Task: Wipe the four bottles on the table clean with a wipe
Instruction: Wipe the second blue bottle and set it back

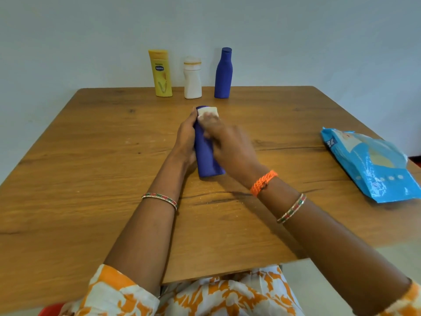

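Head view: left hand (185,139) wrapped round a blue bottle (207,153) lying near the middle of the tabletop (91,179), right hand (227,144) pressing a white wipe (208,111) on its far end. Far back, standing in a row: yellow Vaseline bottle (160,74), white bottle (192,78), second blue bottle (223,74). Off right, flat: blue wipes pack (373,165).

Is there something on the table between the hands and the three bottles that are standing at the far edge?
Nothing visible is in the way. Bare table lies between the hands and the yellow bottle, white bottle and standing blue bottle. The wipes pack lies far off to the right.
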A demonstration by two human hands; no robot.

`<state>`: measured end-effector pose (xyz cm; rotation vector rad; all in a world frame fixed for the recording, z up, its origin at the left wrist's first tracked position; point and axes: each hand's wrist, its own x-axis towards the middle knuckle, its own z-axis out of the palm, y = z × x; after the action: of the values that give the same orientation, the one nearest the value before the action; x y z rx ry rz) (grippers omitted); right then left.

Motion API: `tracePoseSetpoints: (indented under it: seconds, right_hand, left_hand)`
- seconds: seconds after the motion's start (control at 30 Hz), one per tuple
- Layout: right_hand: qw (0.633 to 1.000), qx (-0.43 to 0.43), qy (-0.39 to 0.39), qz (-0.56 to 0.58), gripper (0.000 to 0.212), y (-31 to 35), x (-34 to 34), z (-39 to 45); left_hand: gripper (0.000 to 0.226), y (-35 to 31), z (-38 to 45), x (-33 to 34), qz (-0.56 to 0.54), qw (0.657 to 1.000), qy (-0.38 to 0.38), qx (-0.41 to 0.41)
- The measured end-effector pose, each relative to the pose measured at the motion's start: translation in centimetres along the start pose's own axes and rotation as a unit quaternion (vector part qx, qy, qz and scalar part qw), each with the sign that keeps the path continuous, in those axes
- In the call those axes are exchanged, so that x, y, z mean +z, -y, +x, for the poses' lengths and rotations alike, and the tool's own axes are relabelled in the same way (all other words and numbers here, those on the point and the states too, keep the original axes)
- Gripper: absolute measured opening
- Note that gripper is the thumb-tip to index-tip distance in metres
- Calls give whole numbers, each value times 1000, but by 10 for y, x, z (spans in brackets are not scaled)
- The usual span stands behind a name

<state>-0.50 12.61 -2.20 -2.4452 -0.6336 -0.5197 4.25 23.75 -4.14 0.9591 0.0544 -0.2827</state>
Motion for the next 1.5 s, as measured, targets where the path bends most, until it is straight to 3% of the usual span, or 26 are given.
tracePoseSetpoints:
  seconds: [0.13,0.27,0.43,0.53,0.6,0.7,0.8,0.83,0.9,0.93,1.0,1.07,1.13,1.23,1.33,1.5]
  right_hand:
    - [983,-97,121,-102,52,6,10,-49]
    - [969,-117,196,-99,57,3,-6,-65]
    - [991,-42,129,22,41,4,-9,-27]
    - [993,25,13,111,28,7,-10,-11]
    - [992,63,-37,101,33,5,-9,-1]
    - [985,145,28,92,40,-2,-12,18]
    - [968,200,106,108,22,-10,-20,28]
    - [971,190,86,113,17,-11,-24,30]
    - [984,143,-27,107,11,-9,-30,33]
    - [988,111,-78,73,10,-7,-31,34]
    - [993,42,-104,-47,15,-2,-28,34]
    - [990,-16,-41,-134,32,4,-18,25]
    - [985,-36,84,-144,55,11,-8,2]
    - [963,-67,215,-148,64,18,-6,-47]
    - [964,-80,213,-134,60,17,-5,-67]
    - [985,-58,124,-107,58,6,14,-29]
  left_hand:
    - [40,-4,4,-3,-71,997,-19,-35]
    - [37,0,6,0,-58,998,-13,-36]
    - [40,-1,3,3,-72,997,-16,-39]
    - [44,-3,0,1,-64,997,-20,-31]
    - [47,-2,-2,1,-27,999,-19,-17]
    - [52,-2,-1,0,-15,1000,-18,-8]
    - [48,-3,0,-2,-11,1000,-19,0]
    - [45,-3,0,-2,2,1000,-19,4]
    - [44,-2,0,-1,38,999,-20,13]
    - [44,-1,-1,1,49,999,-17,15]
    - [41,-1,-3,4,49,998,-18,24]
    - [35,0,-3,6,31,999,-25,33]
    - [33,-1,-4,6,-3,999,-34,21]
    - [37,-4,-1,0,-29,999,-43,16]
    - [43,-2,-2,-1,-13,1000,-22,9]
    - [53,-3,1,-3,-97,995,20,-21]
